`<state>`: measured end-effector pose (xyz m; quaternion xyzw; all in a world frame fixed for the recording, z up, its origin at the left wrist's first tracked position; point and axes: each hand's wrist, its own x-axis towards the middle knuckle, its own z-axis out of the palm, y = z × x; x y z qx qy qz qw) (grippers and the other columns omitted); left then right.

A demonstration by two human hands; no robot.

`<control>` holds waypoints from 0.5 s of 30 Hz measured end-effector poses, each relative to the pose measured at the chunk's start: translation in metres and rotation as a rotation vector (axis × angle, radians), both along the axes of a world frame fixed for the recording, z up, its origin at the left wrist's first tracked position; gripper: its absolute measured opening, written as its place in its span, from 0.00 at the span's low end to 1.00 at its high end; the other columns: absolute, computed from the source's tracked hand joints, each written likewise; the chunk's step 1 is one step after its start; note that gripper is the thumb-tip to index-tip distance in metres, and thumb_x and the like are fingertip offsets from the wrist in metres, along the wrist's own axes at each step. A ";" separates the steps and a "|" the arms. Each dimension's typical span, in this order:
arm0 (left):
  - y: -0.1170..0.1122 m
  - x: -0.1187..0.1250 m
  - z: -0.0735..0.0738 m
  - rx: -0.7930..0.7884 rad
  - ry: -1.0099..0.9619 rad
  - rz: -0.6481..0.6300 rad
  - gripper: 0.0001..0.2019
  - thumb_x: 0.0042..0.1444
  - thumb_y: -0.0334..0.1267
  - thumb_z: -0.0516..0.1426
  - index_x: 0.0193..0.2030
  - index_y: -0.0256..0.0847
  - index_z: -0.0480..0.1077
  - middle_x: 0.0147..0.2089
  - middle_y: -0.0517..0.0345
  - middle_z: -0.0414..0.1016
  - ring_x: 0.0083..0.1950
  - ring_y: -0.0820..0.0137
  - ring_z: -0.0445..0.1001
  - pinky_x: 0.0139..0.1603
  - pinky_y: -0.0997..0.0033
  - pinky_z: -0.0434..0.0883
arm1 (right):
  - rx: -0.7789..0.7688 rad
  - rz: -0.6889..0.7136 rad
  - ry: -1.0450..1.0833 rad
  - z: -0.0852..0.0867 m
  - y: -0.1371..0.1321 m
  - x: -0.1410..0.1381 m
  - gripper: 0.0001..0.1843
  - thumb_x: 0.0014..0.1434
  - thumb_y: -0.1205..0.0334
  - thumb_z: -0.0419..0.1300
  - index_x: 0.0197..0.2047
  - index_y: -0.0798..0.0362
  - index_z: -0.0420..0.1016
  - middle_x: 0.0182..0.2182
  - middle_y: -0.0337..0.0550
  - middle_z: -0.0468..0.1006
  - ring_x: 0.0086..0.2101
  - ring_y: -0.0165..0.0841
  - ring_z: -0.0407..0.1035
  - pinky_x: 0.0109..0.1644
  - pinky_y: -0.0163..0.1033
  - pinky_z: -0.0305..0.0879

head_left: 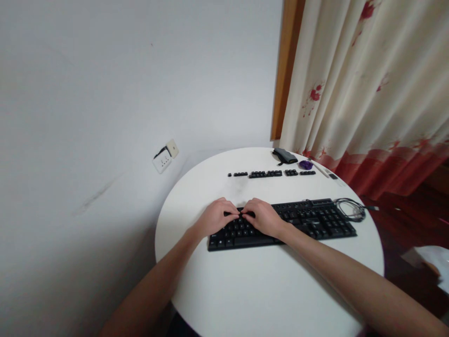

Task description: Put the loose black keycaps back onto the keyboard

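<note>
A black computer keyboard (245, 241) lies on the round white table (245, 285). Over its upper left part, my left hand (217, 216) and my right hand (262, 216) meet almost fingertip to fingertip. Both are closed in a pinch at the upper key rows. Whatever sits between the fingertips is too small and dark to make out; it may be part of the keyboard. Behind the keyboard, loose black keycaps (265, 174) stand in a row of several groups. My hands cover part of the keyboard's top left edge.
At the table's far right are a grey and black pouch-like item (285, 156), a purple item (306, 164), a thin pale tool (320, 169) and a small dark piece (333, 176). A coiled black cable (351, 210) lies by the keyboard's right end. A wall socket (162, 161) is at left.
</note>
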<state>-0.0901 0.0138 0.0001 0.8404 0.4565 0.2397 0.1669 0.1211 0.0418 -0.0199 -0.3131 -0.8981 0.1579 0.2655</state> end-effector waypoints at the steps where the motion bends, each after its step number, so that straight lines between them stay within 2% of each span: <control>1: 0.000 0.000 0.000 -0.002 0.006 -0.004 0.06 0.59 0.39 0.60 0.38 0.48 0.80 0.42 0.59 0.80 0.44 0.66 0.73 0.50 0.64 0.67 | 0.004 0.005 -0.005 0.001 0.000 0.000 0.05 0.61 0.65 0.60 0.38 0.52 0.78 0.35 0.44 0.78 0.40 0.35 0.69 0.46 0.39 0.63; 7: -0.002 -0.002 0.002 0.018 0.072 -0.008 0.08 0.61 0.40 0.58 0.38 0.47 0.80 0.43 0.57 0.78 0.45 0.65 0.71 0.51 0.64 0.67 | 0.047 0.055 -0.049 0.005 -0.005 0.001 0.09 0.64 0.66 0.56 0.38 0.53 0.78 0.35 0.45 0.78 0.41 0.35 0.68 0.46 0.38 0.63; 15: -0.007 -0.003 0.010 0.011 0.148 -0.026 0.09 0.62 0.40 0.56 0.40 0.48 0.79 0.42 0.58 0.75 0.47 0.67 0.69 0.50 0.68 0.65 | 0.110 0.051 -0.107 0.010 -0.011 0.001 0.13 0.66 0.64 0.53 0.40 0.54 0.79 0.35 0.47 0.76 0.42 0.36 0.67 0.47 0.40 0.62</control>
